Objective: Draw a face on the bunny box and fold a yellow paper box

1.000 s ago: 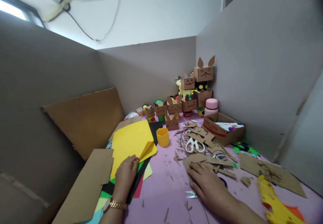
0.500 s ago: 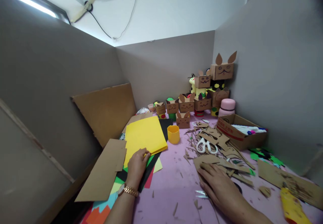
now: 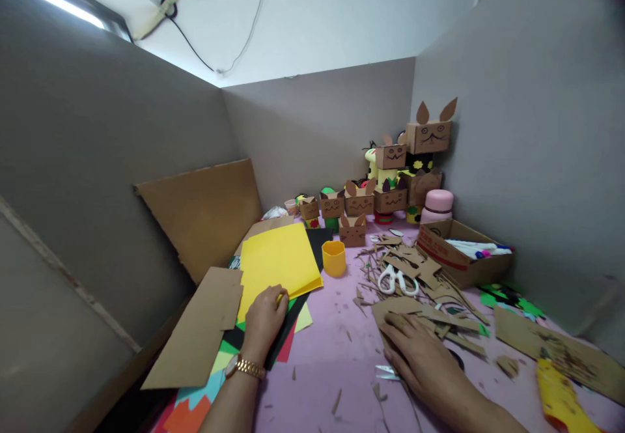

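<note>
My left hand point(image 3: 264, 321) rests on a stack of coloured paper, its fingers curled at the near edge of the yellow sheets point(image 3: 278, 262) and gripping them. A gold watch point(image 3: 245, 368) sits on that wrist. My right hand point(image 3: 420, 359) lies flat, fingers spread, on brown cardboard scraps point(image 3: 415, 306) on the pink tabletop point(image 3: 332, 355). White-handled scissors point(image 3: 396, 281) lie in the scrap pile just beyond that hand. A small metal blade tip point(image 3: 387, 373) shows at the hand's left edge.
A yellow cup point(image 3: 334, 258) stands by the paper stack. Cardboard box animals point(image 3: 390, 179) are stacked in the far corner beside a pink bottle point(image 3: 437, 206). An open cardboard box point(image 3: 463, 254) holds markers. Cardboard sheets point(image 3: 200, 325) lie left; grey partitions enclose the desk.
The lifted yellow sheet has come down flat onto the stack under my left hand. The view has shifted left. My right hand stays flat on the scraps.
</note>
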